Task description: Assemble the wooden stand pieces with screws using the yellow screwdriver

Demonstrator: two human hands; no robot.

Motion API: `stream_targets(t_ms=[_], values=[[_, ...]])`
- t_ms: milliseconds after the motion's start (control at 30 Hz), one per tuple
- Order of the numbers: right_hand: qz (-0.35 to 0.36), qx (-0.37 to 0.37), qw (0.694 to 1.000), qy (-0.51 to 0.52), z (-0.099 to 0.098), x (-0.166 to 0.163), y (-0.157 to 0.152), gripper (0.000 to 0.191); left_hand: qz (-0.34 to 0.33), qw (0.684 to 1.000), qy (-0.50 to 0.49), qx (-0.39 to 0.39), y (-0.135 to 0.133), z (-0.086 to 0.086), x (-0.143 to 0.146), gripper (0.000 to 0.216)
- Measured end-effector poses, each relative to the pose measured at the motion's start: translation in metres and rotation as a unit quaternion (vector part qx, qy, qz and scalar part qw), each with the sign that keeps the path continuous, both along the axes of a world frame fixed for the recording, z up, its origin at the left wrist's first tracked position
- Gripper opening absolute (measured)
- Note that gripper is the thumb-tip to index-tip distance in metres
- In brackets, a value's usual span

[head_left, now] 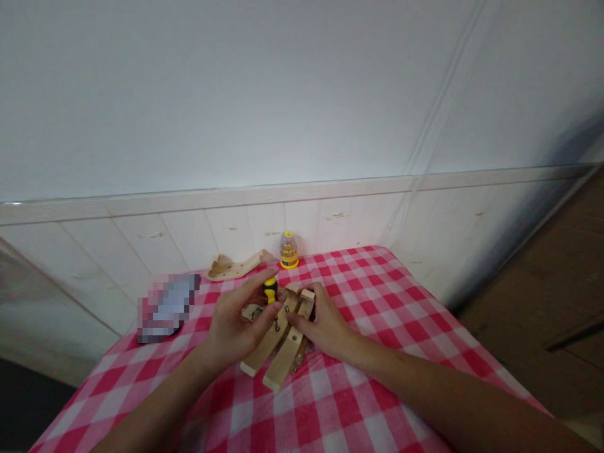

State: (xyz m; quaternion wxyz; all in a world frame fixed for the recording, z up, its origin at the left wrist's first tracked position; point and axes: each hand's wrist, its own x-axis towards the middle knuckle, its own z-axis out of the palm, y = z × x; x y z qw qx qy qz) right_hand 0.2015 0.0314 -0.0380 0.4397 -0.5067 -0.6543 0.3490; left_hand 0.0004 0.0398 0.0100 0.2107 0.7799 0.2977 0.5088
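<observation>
My left hand (pixel 237 321) is closed around the yellow and black handle of a screwdriver (pixel 270 290), which points down toward a wooden piece. Two pale wooden slats (pixel 282 371) lie side by side at a slant beneath my hands, with small metal screws or fittings on them. My right hand (pixel 328 322) grips the far end of these wooden slats, thumb on top and fingers round the right side. Some small metal bits show beside the slats, partly hidden by my hands.
A curved wooden piece (pixel 234 267) with holes lies at the back, beside a clear bottle-shaped container with yellow base (pixel 289 251) near the wall. A dark-edged, pixelated flat object (pixel 172 308) lies at left. The red-and-white checked tablecloth (pixel 372 402) covers the table against the panelled wall.
</observation>
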Motion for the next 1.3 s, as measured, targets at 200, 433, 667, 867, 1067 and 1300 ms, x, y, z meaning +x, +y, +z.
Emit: stream_targets(t_ms=[200,433,667,867,1067,1300], values=[[0.000,0.002,1.000,-0.003,-0.0005,0.0006,-0.0010,0.035,0.050,0.997,-0.059,0.007,0.0013,-0.0007,0.0003,0.050],[0.000,-0.001,1.000,-0.011,-0.0027,0.0007,-0.0002,0.037,0.120,0.991,-0.021,0.055,-0.0010,0.0013,0.0042,0.045],[0.003,0.001,1.000,-0.017,-0.0008,0.0008,0.0000,0.034,0.140,0.988,0.005,0.065,-0.0022,0.0017,0.0063,0.043],[-0.007,0.008,1.000,-0.027,-0.0010,0.0009,0.0005,0.035,0.127,0.988,0.010,0.085,-0.0007,0.0021,0.0047,0.042],[-0.002,0.001,1.000,-0.006,-0.0008,0.0001,-0.0005,0.036,0.080,0.995,0.017,0.054,0.0006,0.0023,0.0020,0.043],[0.005,-0.002,1.000,-0.006,-0.0002,0.0007,-0.0008,0.034,0.064,0.997,0.021,0.048,0.0007,-0.0010,0.0007,0.040]])
